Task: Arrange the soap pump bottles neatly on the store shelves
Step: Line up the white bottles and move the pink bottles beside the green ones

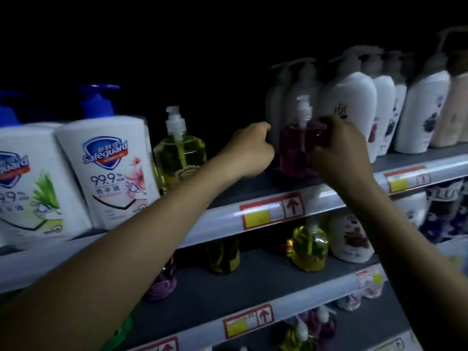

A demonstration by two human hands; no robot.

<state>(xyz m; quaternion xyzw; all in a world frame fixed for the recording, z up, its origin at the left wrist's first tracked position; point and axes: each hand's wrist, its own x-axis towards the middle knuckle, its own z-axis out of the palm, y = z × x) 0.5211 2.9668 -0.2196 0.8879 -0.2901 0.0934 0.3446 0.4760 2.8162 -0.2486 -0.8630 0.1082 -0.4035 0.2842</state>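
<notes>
On the upper shelf (253,184), pink bottle (295,153) — right fingers (329,126) curled round it

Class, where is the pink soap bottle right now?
Head view, right of centre: the pink soap bottle stands on the upper shelf between the yellow bottle and the white bottles, right hand holding it.

- Upper shelf (253,184): a dark deck with a pale front rail (220,221) that carries price tags (272,210).
- Standing on it, from the left:
  - a white Safeguard bottle with a green leaf label (33,188)
  - a white Safeguard bottle with a pink flower label (111,173)
  - a yellow pump bottle (179,160)
  - a pink pump bottle (295,153)
  - a packed row of white bottles (349,110)
- Middle shelf (253,279):
  - a purple bottle (162,285)
  - a dark yellow bottle (222,254)
  - a bright yellow pump bottle (309,247)
  - a white floral bottle (350,236)
- Lowest shelf (359,330): blurred small bottles (320,323).
</notes>
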